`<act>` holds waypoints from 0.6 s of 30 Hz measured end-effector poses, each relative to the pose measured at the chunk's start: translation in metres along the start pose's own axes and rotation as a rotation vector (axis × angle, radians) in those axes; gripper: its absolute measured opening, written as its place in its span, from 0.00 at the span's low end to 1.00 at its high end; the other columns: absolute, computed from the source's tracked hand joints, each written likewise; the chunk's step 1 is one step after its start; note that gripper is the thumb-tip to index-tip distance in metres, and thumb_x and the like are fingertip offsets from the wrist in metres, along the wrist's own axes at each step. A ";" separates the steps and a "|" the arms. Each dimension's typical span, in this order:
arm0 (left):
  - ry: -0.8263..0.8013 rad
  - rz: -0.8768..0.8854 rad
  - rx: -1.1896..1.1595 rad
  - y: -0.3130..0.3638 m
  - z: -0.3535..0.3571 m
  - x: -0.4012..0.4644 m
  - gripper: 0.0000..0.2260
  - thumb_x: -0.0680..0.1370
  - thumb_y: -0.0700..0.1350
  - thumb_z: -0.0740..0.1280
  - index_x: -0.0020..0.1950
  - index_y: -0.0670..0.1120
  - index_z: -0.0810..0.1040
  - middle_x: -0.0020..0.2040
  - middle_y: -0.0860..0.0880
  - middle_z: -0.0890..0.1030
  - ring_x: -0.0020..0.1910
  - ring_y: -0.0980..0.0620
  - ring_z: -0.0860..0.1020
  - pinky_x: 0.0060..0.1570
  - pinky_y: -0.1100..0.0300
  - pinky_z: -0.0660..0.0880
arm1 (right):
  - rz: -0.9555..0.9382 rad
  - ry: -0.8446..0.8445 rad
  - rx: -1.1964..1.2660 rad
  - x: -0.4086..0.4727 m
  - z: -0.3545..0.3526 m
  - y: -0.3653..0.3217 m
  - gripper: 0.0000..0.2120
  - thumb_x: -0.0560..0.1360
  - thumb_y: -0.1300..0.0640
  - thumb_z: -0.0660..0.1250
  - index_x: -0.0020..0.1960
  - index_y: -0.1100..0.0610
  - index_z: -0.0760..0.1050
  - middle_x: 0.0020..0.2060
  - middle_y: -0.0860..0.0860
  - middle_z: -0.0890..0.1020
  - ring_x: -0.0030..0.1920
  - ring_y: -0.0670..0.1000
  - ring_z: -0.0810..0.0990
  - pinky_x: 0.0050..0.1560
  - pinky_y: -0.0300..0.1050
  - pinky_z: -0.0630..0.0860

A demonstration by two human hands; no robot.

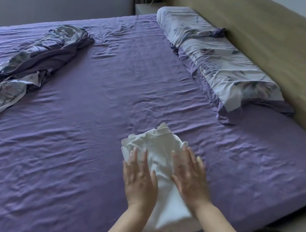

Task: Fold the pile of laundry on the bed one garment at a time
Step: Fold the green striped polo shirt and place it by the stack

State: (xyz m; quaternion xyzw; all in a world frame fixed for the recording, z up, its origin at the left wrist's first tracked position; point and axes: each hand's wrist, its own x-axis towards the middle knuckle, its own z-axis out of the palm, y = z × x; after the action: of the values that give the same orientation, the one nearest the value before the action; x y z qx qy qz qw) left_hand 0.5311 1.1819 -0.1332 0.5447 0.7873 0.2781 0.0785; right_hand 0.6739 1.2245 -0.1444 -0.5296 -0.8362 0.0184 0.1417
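White garment (163, 167): folded bundle, near edge of the bed (89, 127), on the purple sheet. Left hand (139, 179) and right hand (190, 180): both flat on top, fingers straight and slightly spread, pressing, not gripping. Step, as judged: smoothing the fold; best stroked outward with even pressure so the layers stay aligned. Crumpled floral bedding (32, 58): far left, well apart. Pillows (218, 60): along the headboard.

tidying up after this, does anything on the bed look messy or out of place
Yes. A floral and purple cover lies crumpled in a long twisted heap on the far left of the purple sheet, unfolded. The white garment under both flat hands is bunched at its far end.
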 end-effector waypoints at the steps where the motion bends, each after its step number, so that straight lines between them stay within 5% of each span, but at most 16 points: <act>1: -0.031 0.182 0.066 0.005 0.004 0.004 0.24 0.74 0.39 0.68 0.70 0.43 0.71 0.72 0.41 0.68 0.73 0.41 0.63 0.72 0.51 0.47 | -0.170 0.042 -0.045 0.003 0.003 -0.002 0.30 0.70 0.61 0.70 0.71 0.59 0.68 0.69 0.60 0.69 0.71 0.60 0.64 0.68 0.58 0.59; 4: -0.330 0.260 0.240 0.005 0.016 0.015 0.23 0.81 0.44 0.53 0.77 0.48 0.58 0.78 0.46 0.53 0.76 0.45 0.41 0.71 0.51 0.30 | -0.253 -0.017 -0.083 0.010 0.009 -0.004 0.22 0.71 0.59 0.55 0.60 0.60 0.79 0.62 0.54 0.79 0.64 0.55 0.75 0.70 0.52 0.53; 7: -0.379 0.197 0.277 -0.011 0.038 0.019 0.24 0.82 0.53 0.50 0.78 0.54 0.48 0.78 0.52 0.41 0.71 0.47 0.28 0.69 0.53 0.25 | -0.138 -0.179 -0.045 0.018 0.013 0.005 0.26 0.68 0.52 0.54 0.60 0.57 0.80 0.60 0.54 0.80 0.62 0.53 0.77 0.68 0.52 0.52; 10: -0.441 0.203 0.352 -0.013 0.052 0.017 0.26 0.80 0.59 0.46 0.77 0.57 0.44 0.76 0.53 0.36 0.72 0.46 0.28 0.69 0.51 0.26 | -0.115 -0.278 -0.002 0.017 0.026 0.020 0.27 0.70 0.48 0.54 0.65 0.55 0.76 0.64 0.54 0.76 0.65 0.55 0.74 0.66 0.55 0.54; 14: -0.429 0.239 0.350 0.003 0.064 0.020 0.27 0.77 0.58 0.48 0.75 0.55 0.63 0.76 0.48 0.58 0.75 0.40 0.51 0.71 0.48 0.40 | -0.008 -0.359 0.127 0.012 0.048 0.042 0.30 0.74 0.45 0.45 0.75 0.52 0.57 0.75 0.49 0.57 0.75 0.53 0.53 0.72 0.48 0.41; 16: -0.420 0.256 0.356 0.001 0.076 0.021 0.27 0.77 0.60 0.44 0.76 0.58 0.53 0.77 0.50 0.48 0.75 0.43 0.41 0.71 0.49 0.34 | -0.005 -0.356 0.119 0.011 0.062 0.051 0.30 0.74 0.42 0.37 0.75 0.47 0.44 0.75 0.44 0.45 0.76 0.48 0.40 0.72 0.45 0.33; 18: -0.434 0.230 0.342 -0.007 0.084 0.022 0.27 0.77 0.61 0.41 0.76 0.59 0.48 0.77 0.52 0.42 0.75 0.45 0.36 0.71 0.49 0.31 | -0.002 -0.364 0.100 0.014 0.065 0.049 0.29 0.76 0.44 0.40 0.76 0.49 0.50 0.76 0.47 0.52 0.76 0.49 0.44 0.73 0.48 0.39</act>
State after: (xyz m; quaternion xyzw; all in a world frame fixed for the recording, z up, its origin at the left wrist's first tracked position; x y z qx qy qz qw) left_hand 0.5524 1.2295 -0.2034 0.6824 0.7206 0.0255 0.1202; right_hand 0.6951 1.2666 -0.2128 -0.5091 -0.8464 0.1553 0.0142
